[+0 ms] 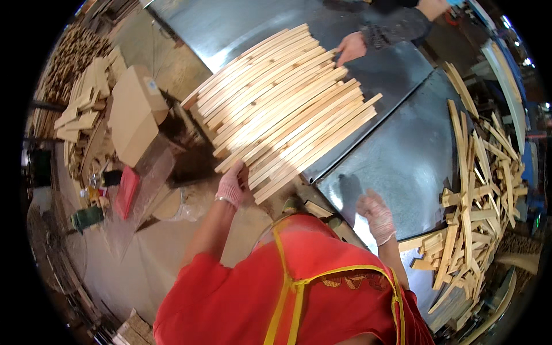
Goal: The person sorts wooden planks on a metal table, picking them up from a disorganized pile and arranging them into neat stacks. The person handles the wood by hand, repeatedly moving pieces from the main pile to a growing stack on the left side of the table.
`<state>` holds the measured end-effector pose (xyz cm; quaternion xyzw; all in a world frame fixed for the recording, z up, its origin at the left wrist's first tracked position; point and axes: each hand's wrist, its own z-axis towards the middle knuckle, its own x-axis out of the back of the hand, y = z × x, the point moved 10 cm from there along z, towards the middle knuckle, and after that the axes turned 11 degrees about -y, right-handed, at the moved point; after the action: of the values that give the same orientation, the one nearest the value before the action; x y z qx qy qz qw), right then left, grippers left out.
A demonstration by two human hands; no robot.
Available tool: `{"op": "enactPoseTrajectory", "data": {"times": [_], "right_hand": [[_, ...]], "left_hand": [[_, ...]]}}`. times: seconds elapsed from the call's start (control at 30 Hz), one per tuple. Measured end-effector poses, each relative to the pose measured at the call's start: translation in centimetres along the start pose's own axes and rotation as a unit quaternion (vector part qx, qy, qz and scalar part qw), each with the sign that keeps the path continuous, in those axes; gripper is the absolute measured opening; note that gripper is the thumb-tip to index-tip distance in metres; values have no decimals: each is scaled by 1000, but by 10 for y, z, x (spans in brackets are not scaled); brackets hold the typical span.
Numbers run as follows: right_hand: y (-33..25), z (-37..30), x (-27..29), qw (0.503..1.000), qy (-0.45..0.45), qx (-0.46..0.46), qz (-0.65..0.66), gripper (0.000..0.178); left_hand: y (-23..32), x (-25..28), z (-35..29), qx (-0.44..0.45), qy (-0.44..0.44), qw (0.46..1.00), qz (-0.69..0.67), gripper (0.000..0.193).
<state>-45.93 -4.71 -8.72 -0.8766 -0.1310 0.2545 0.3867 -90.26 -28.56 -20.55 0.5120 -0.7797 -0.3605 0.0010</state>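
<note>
Many pale wooden strips lie side by side in a slanting layer on a dark metal table, their ends uneven. At the near left ends, my left hand, in a pale knitted glove, has its fingers closed on the end of a strip. My right hand, gloved as well, hovers over the near metal tabletop, to the right of the layer. It looks slightly blurred, with loosely bent fingers and nothing visible in them. Across the table, another person's bare hand touches the far right ends of the strips.
A loose heap of wooden offcuts covers the right side. To the left stand an open cardboard box, a red object and stacked wood pieces. A seam separates two metal tabletops.
</note>
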Motion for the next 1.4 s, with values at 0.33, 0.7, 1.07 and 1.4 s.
{"op": "enactPoseTrajectory", "data": {"times": [0.33, 0.7, 1.07, 1.4], "right_hand": [[48, -17, 11, 915, -75, 63, -390, 53], [-41, -83, 23, 970, 86, 182, 134, 59], [-376, -345, 511, 785, 445, 395, -173, 129], [-203, -283, 560, 660, 303, -192, -659, 99]], "left_hand": [[148, -170, -41, -80, -161, 913, 367, 46], [-138, -400, -159, -157, -516, 525, 658, 45], [-268, -440, -139, -98, -465, 534, 700, 55], [-309, -462, -186, -40, -357, 415, 836, 66]]}}
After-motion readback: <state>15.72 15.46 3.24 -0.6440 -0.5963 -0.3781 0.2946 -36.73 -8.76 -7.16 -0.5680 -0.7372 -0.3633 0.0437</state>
